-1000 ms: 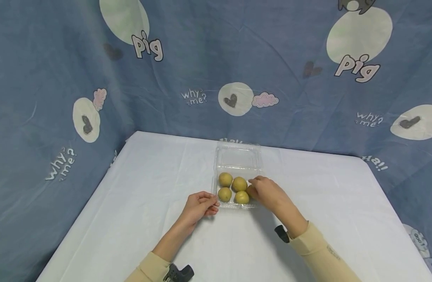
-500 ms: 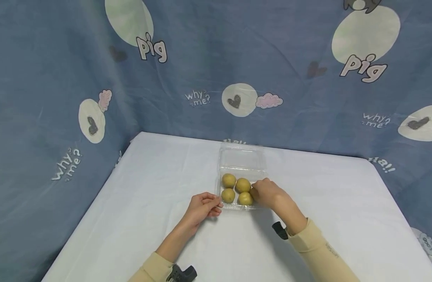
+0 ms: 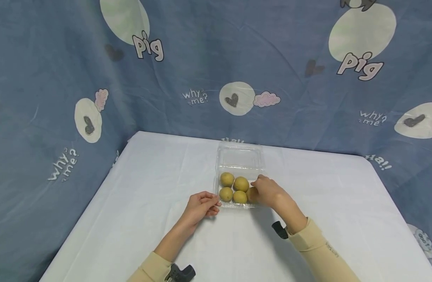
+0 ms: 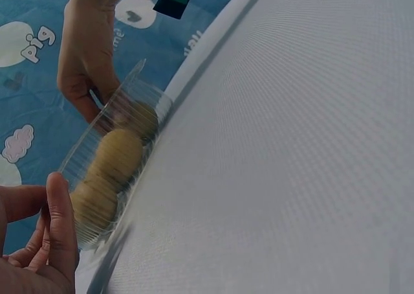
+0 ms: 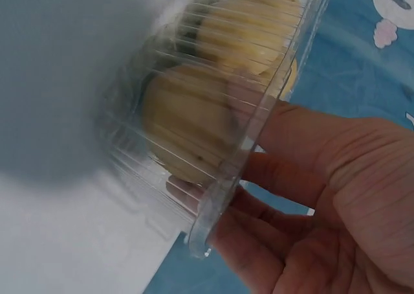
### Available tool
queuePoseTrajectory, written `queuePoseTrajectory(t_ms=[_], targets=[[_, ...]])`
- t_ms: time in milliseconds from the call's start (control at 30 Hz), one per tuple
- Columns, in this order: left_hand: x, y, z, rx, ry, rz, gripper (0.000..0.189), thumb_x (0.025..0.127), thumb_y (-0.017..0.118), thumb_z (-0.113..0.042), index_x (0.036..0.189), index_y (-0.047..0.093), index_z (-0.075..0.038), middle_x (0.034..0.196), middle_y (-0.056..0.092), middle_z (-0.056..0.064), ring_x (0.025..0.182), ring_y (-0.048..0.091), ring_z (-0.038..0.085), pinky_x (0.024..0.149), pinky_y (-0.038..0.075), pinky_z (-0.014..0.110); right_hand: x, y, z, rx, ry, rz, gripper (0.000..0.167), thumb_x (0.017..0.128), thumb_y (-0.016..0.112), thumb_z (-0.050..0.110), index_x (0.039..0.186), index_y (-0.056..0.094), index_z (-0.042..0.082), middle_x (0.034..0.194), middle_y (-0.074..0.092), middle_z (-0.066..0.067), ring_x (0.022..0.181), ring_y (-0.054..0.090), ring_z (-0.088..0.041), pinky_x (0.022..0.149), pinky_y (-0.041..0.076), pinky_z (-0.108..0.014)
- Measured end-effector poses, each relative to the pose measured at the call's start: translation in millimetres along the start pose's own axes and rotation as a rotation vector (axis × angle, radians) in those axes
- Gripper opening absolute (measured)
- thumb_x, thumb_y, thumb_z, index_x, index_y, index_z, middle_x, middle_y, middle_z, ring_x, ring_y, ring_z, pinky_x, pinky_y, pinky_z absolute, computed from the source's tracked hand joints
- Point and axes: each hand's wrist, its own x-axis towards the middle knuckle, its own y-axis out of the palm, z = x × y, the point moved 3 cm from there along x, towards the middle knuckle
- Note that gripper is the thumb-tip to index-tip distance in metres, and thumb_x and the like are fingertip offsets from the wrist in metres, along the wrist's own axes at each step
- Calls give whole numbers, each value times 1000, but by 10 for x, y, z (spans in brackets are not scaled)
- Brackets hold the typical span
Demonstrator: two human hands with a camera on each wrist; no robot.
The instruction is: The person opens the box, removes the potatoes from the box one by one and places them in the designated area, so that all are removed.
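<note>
"What is taking up the centre?"

"A clear box [image 3: 237,205] is sitting on a white worktop [image 3: 131,203]. Its lid [image 3: 240,157] is lying back along the box's far side."

"What is the box holding?"

"Round yellow fruits [image 3: 241,184], five in all. Two are resting towards the box's far side, two towards its near side, and the last fruit [image 3: 252,194] is sitting inside its right end."

"What is the right hand doing?"

"The right hand [image 3: 270,192] is reaching over the box's right rim. Its grip is pinching the last fruit, spreading only as wide as the fruit itself. Thumb and fingertip are showing through the box's clear wall, one on either side of the fruit."

"And the left?"

"The left hand [image 3: 201,207] is pinching the box's near left corner, thumb and forefinger almost meeting. Its other fingers are curling outside the box."

"What is surrounding all this?"

"A blue curtain [image 3: 191,58], printed with 'pig' and 'why me?', is hanging beyond the box and to its left. Tan sleeves [image 3: 323,252] are covering the arms on the box's near side."
</note>
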Motion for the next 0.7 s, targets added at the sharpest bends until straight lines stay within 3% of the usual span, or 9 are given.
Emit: queuePoseTrajectory(t_ms=[300,467,700], targets=[[2,-6,10,8,4,1,19,93,68,-11,99,60,5,83,70,11,63,65,13,57,58,22,20,17,-10,66,31,52,41,86,76,19,119,63,-2,108,65,-16,104,59,-33,90,52,-46],[3,-11,15,17,4,3,20,93,69,-13,99,60,4,84,70,11,64,65,13,58,58,22,26,9,-7,97,-31,79,37,86,75,16,118,64,0,104,66,-12,98,60,-27,86,53,-42],[16,-29,20,21,5,6,22,93,69,-15,101,61,4,85,71,11,64,65,13,57,58,21,26,7,-25,122,-103,115,37,86,74,13,119,65,-1,113,66,-10,108,59,-28,95,49,-44]])
